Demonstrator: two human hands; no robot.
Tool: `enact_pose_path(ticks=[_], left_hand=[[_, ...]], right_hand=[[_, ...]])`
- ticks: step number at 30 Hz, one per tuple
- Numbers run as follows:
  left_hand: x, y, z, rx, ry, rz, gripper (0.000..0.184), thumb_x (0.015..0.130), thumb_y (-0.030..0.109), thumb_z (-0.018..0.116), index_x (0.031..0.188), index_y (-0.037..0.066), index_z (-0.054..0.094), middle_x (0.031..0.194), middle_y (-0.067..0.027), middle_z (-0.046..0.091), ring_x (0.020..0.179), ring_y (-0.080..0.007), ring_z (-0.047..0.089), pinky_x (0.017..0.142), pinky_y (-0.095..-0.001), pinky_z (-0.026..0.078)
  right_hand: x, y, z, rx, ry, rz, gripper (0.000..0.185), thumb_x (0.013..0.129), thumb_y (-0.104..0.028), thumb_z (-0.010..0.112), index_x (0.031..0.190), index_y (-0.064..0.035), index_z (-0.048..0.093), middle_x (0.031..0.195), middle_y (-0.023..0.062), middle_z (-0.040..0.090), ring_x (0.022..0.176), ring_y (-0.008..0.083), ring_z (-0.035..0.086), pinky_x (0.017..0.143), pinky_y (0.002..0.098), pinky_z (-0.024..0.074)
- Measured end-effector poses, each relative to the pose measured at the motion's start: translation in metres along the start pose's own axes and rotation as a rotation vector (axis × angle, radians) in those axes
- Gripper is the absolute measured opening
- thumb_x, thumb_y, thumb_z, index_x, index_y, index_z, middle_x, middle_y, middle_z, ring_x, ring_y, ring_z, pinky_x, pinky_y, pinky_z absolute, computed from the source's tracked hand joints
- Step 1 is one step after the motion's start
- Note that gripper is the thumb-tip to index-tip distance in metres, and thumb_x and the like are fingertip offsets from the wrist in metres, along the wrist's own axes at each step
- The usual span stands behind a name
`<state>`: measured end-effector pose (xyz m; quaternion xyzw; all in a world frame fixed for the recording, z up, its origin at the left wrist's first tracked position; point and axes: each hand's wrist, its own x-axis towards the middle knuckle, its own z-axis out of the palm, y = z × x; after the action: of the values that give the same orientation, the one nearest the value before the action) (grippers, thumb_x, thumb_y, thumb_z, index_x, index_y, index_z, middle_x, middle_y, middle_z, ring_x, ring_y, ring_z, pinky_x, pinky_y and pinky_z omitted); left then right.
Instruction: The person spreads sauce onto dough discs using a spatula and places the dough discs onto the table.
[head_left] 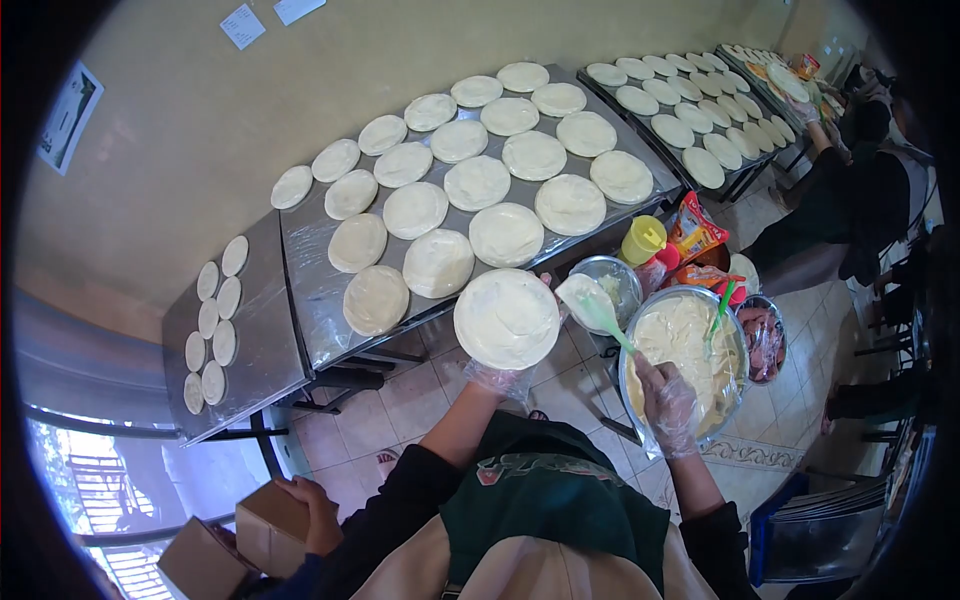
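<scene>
Inspector: Head view. Condition of the held item?
Recorder: One dough round (506,318), pale cream in colour, roughly circular, its top coated with an uneven white spread showing smears and low ridges. A plainer band follows the rim.
Inspector: Position?
Recorder: Above the left hand (499,381), in front of the near edge of the metal worktop (325,300), where rows of similar rounds (508,234) lie.
Inspector: Fingers of that hand?
Recorder: Mostly hidden beneath the round; whether spread or pressed together, I cannot tell. The hand wears a clear glove.
Inspector: And the right hand (668,405)?
Recorder: Also in a clear glove, fingers closed around the green handle of a spatula (590,304). Its broad blade is coated with pale spread.
Inspector: Orientation?
Recorder: The round's coated face is turned up; being circular, it has no distinct long axis. The spatula's long axis runs diagonally, blade to the upper left, beside the round's right edge. Contact there cannot be determined. The right hand is over the large bowl (628,390) of pale spread.
</scene>
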<state>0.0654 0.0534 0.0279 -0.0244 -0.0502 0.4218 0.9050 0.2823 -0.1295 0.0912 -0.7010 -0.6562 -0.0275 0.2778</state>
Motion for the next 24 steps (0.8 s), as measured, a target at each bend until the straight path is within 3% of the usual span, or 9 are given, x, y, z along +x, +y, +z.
enact_pose_path(ticks=[4, 9, 12, 14, 18, 20, 21, 23, 24], left_hand=[[0.000, 0.003, -0.008, 0.022, 0.055, 0.006, 0.067, 0.100, 0.055, 0.036, 0.150, 0.011, 0.035, 0.154, -0.0160, 0.036, 0.138, -0.0384, 0.039, 0.114, -0.0579, 0.031], [-0.010, 0.002, -0.005, 0.048, -0.133, 0.004, 0.068, 0.100, 0.054, 0.036, 0.151, 0.009, 0.032, 0.155, -0.0157, 0.035, 0.136, -0.0368, 0.043, 0.116, -0.0563, 0.031], [-0.025, 0.012, -0.010, -0.050, 0.108, 0.007, 0.066, 0.100, 0.053, 0.036, 0.151, 0.010, 0.031, 0.154, -0.0134, 0.037, 0.135, -0.0370, 0.044, 0.116, -0.0546, 0.031], [-0.036, 0.020, -0.042, 0.492, 0.183, 0.082, 0.065, 0.101, 0.053, 0.036, 0.151, 0.012, 0.033, 0.154, -0.0148, 0.037, 0.137, -0.0354, 0.042, 0.114, -0.0568, 0.034], [-0.046, 0.031, 0.007, 0.166, 0.058, 0.036, 0.067, 0.100, 0.052, 0.038, 0.151, 0.008, 0.031, 0.154, -0.0146, 0.038, 0.136, -0.0359, 0.043, 0.116, -0.0492, 0.034], [-0.050, 0.051, -0.043, 1.446, -0.058, 0.158, 0.068, 0.100, 0.051, 0.040, 0.152, 0.009, 0.030, 0.155, -0.0164, 0.035, 0.136, -0.0369, 0.042, 0.114, -0.0544, 0.035], [-0.055, 0.054, -0.033, 1.448, -0.047, 0.178, 0.068, 0.100, 0.051, 0.040, 0.152, 0.009, 0.030, 0.155, -0.0164, 0.035, 0.136, -0.0369, 0.042, 0.114, -0.0544, 0.035], [-0.064, 0.055, 0.002, 0.084, 0.099, 0.065, 0.065, 0.099, 0.049, 0.046, 0.150, 0.011, 0.033, 0.154, -0.0154, 0.037, 0.136, -0.0339, 0.043, 0.114, -0.0553, 0.035], [-0.069, 0.059, 0.008, 0.086, 0.095, 0.081, 0.065, 0.099, 0.049, 0.046, 0.150, 0.011, 0.033, 0.154, -0.0154, 0.037, 0.136, -0.0339, 0.043, 0.114, -0.0553, 0.035]], right_hand=[[-0.002, -0.023, -0.001, -0.027, -0.263, -0.214, 0.048, 0.085, -0.007, 0.066, 0.129, -0.0258, 0.062, 0.080, 0.0077, 0.055, 0.061, 0.0269, 0.060, 0.052, 0.0402, 0.0500], [0.001, -0.010, 0.025, -0.040, -0.178, -0.173, 0.051, 0.085, -0.005, 0.065, 0.131, -0.0266, 0.061, 0.083, 0.0088, 0.056, 0.064, 0.0281, 0.061, 0.054, 0.0419, 0.0506], [0.014, -0.007, 0.030, 0.008, -0.158, -0.166, 0.052, 0.084, -0.005, 0.066, 0.131, -0.0265, 0.061, 0.083, 0.0093, 0.056, 0.065, 0.0288, 0.061, 0.054, 0.0429, 0.0504], [0.023, -0.003, 0.035, -0.022, -0.161, -0.196, 0.053, 0.084, -0.004, 0.067, 0.131, -0.0261, 0.061, 0.082, 0.0096, 0.057, 0.065, 0.0296, 0.061, 0.054, 0.0431, 0.0501], [0.052, -0.015, 0.035, -0.027, -0.137, -0.167, 0.053, 0.081, -0.003, 0.067, 0.130, -0.0235, 0.062, 0.079, 0.0106, 0.058, 0.063, 0.0316, 0.061, 0.054, 0.0439, 0.0502], [0.058, -0.033, 0.032, 0.056, -0.130, -0.205, 0.053, 0.082, -0.003, 0.067, 0.130, -0.0217, 0.062, 0.077, 0.0102, 0.058, 0.062, 0.0308, 0.061, 0.054, 0.0430, 0.0501], [0.059, -0.042, 0.028, 0.069, -0.205, -0.335, 0.053, 0.082, -0.003, 0.065, 0.132, -0.0205, 0.061, 0.077, 0.0096, 0.056, 0.063, 0.0287, 0.061, 0.053, 0.0413, 0.0499], [0.060, -0.061, 0.031, 0.063, -0.300, -0.470, 0.054, 0.081, -0.003, 0.066, 0.131, -0.0212, 0.062, 0.077, 0.0092, 0.055, 0.064, 0.0282, 0.061, 0.052, 0.0410, 0.0493], [0.062, -0.068, 0.034, 0.052, -0.390, -0.588, 0.055, 0.079, -0.002, 0.066, 0.130, -0.0219, 0.062, 0.078, 0.0088, 0.055, 0.064, 0.0277, 0.060, 0.051, 0.0406, 0.0486]])
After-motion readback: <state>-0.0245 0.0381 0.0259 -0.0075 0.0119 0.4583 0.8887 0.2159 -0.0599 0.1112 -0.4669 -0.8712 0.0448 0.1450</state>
